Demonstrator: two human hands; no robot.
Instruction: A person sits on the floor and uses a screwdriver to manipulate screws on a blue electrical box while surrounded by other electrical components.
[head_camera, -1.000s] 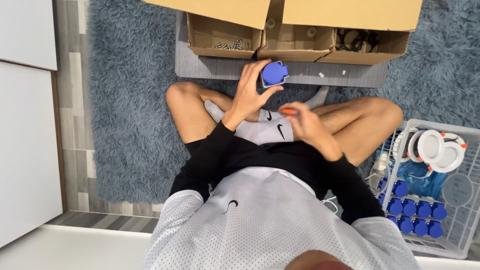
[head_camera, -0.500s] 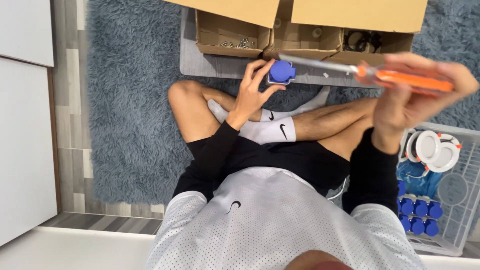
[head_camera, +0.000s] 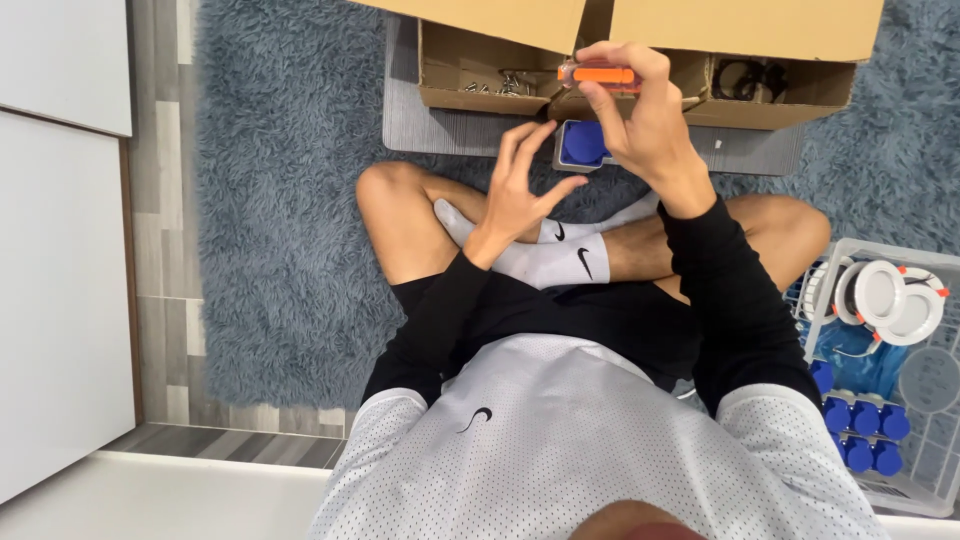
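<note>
I sit cross-legged on a shaggy rug. My right hand (head_camera: 645, 120) is closed around an orange-handled screwdriver (head_camera: 600, 74), held upright just above a small blue round part (head_camera: 580, 143). The blue part rests on the grey mat (head_camera: 450, 130) in front of my legs; my right hand hides its right side. My left hand (head_camera: 520, 190) hovers just left of the part with its fingers spread, holding nothing. Whether the screwdriver tip touches the part cannot be seen.
Open cardboard boxes stand beyond the mat: the left one (head_camera: 470, 65) holds metal hardware, the right one (head_camera: 790, 85) black cables. A white wire basket (head_camera: 945, 480) at my right holds several blue parts (head_camera: 860, 435) and white round fittings (head_camera: 885, 295). White cabinet (head_camera: 60, 300) at left.
My left hand let go of the blue part, which now lies on the mat. My right hand swung the screwdriver in from the right to above the part.
</note>
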